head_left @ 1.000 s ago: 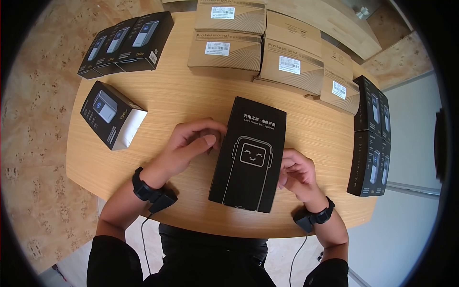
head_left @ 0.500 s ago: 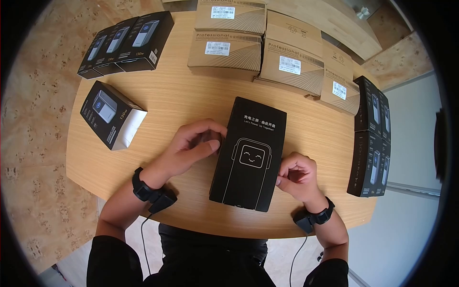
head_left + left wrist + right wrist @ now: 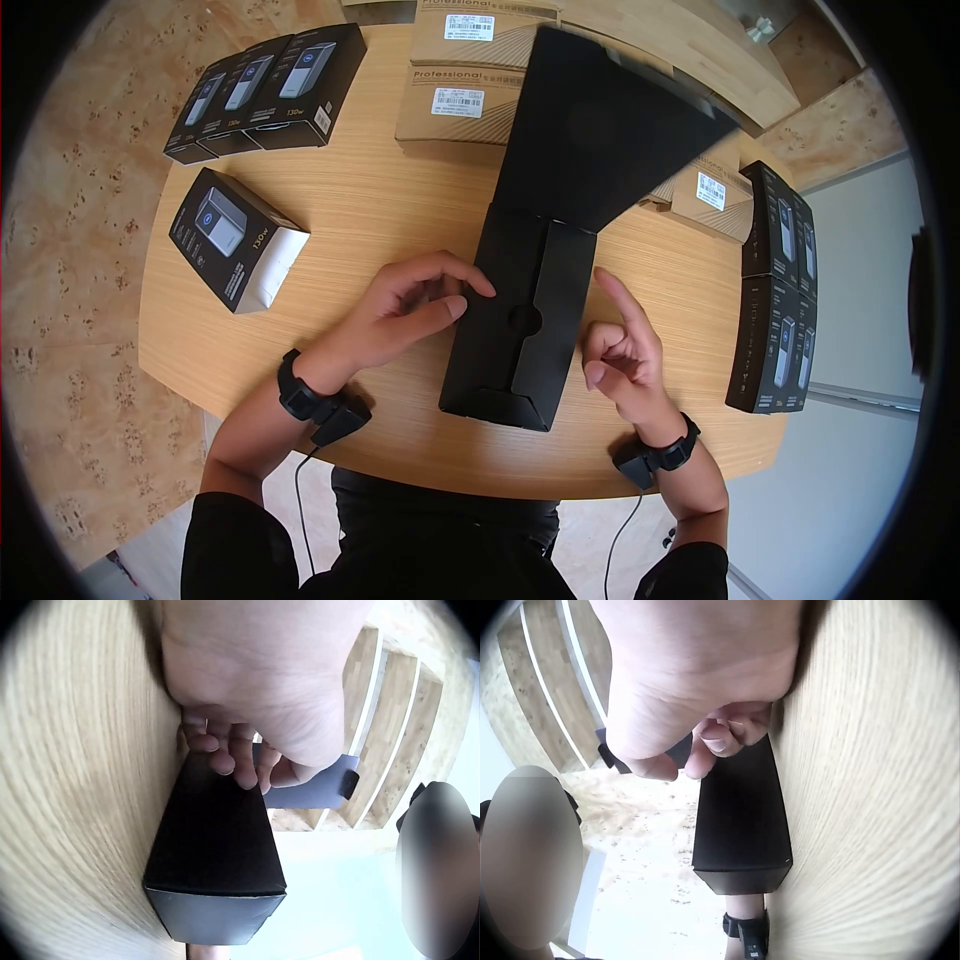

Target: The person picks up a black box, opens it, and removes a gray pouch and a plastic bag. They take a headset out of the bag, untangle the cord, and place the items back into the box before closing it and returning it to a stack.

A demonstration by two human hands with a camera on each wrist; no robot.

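Observation:
A black cardboard box [image 3: 492, 345] lies on the table between the hands with its lid [image 3: 600, 125] swung up and back from the far end. Two black inner flaps [image 3: 555, 320] cover the inside, a round notch between them. My left hand [image 3: 400, 310] rests at the left side, fingers loosely bent and fingertips right at the box edge; the left wrist view shows them against the black side wall [image 3: 214, 840]. Beside the right edge, my right hand [image 3: 628, 365] has its index finger raised straight and the other fingers curled, holding nothing.
Several black power bank boxes stand at the back left [image 3: 305, 85] and right edge [image 3: 775, 340]. Another black box [image 3: 225, 235] with a white end lies on the left. Brown cartons [image 3: 455, 125] line the back, partly behind the raised lid.
The box's lid was closed, with its smiling-face print upward; now it is flipped up and away, exposing the inner flaps. The right index finger has straightened. The left hand has barely moved.

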